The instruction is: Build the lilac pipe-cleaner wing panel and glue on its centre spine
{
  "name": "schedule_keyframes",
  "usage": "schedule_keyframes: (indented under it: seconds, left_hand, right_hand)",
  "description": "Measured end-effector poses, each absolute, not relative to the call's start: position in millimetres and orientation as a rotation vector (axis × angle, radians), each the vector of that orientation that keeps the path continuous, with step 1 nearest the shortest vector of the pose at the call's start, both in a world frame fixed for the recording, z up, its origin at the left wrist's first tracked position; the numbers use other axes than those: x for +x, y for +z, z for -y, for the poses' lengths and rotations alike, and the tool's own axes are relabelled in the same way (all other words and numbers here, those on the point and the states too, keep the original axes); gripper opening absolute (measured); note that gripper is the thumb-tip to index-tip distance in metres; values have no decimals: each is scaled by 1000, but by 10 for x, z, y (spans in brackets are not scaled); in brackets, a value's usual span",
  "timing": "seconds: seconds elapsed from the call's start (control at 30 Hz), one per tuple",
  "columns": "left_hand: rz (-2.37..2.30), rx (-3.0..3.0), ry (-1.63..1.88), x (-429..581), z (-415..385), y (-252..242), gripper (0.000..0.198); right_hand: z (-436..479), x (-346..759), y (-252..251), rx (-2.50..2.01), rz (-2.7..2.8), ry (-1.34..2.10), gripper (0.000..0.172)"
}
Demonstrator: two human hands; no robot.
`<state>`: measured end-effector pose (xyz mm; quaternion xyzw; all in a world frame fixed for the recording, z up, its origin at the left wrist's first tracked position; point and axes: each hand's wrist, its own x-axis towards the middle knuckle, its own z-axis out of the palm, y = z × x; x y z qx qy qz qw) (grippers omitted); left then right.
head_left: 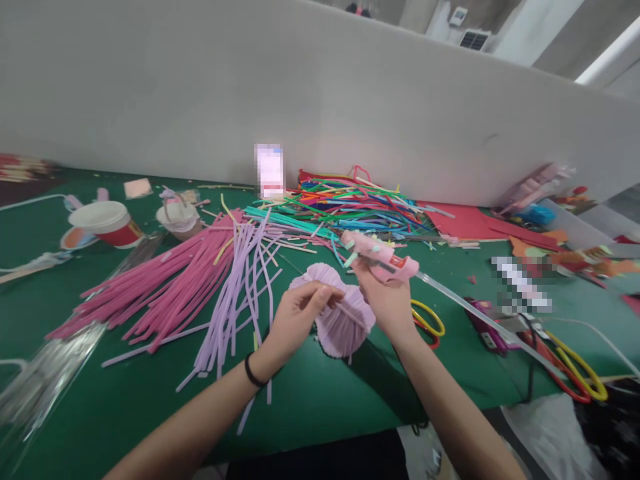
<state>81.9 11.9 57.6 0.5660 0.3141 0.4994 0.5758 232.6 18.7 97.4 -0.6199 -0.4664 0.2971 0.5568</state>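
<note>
My left hand [296,319] is closed in a pinch on a lilac, lobed piece made of pipe cleaners [343,339], low over the green table. A thin lilac strand runs across the piece by my fingertips. My right hand [389,305] is wrapped round a pink hot glue gun [383,259], whose nozzle points up and left, beyond the piece. A long clear glue stick [483,312] sticks out of its back end. Loose lilac pipe cleaners [225,307] lie left of my left hand, partly under that wrist.
Dark pink pipe cleaners [165,293] spread on the left, near a paper cup [113,227]. Multicoloured pipe cleaners [365,210] heap at the back, before a grey partition [200,93]. Yellow-and-red-handled scissors [575,363] lie right; another looped handle [431,317] sits beside my right wrist.
</note>
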Motion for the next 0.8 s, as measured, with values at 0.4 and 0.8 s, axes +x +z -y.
schedule_keyframes:
  seconds: [0.4, 0.8]
  left_hand:
    - [-742, 1080, 1091, 758, -248, 577, 31]
    - [-736, 871, 928, 752, -267, 583, 37]
  right_hand:
    - [-142, 2266, 658, -1451, 1501, 743, 14]
    - [-147, 2280, 567, -1500, 1565, 614, 20]
